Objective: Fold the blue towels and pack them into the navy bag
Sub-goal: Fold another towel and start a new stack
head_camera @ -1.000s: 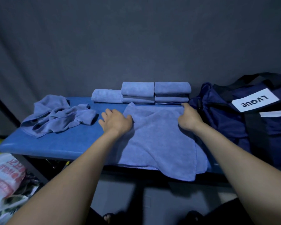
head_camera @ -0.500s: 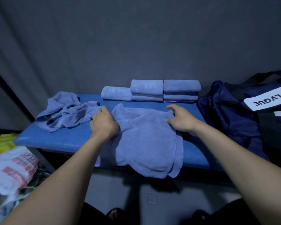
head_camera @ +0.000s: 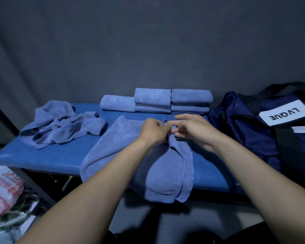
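Dark grey curtain behind, blue bench [head_camera: 42, 159] out front, and the hands have swung inward: half a second ago they sat apart on the spread towel's far edge, now the left hand [head_camera: 153, 132] and right hand [head_camera: 194, 131] meet at the middle, both pinching the blue towel [head_camera: 165, 173] where its corners come together. That doubles the cloth over lengthwise, its lower end draping off the bench's front edge, so this looks like the first fold of this towel. Folded towels [head_camera: 155, 100] wait in low stacks along the back, and a crumpled heap of unfolded towels [head_camera: 60, 125] lies to the left. On the right sits the navy bag [head_camera: 245, 131]; whether anything is inside, I cannot tell.
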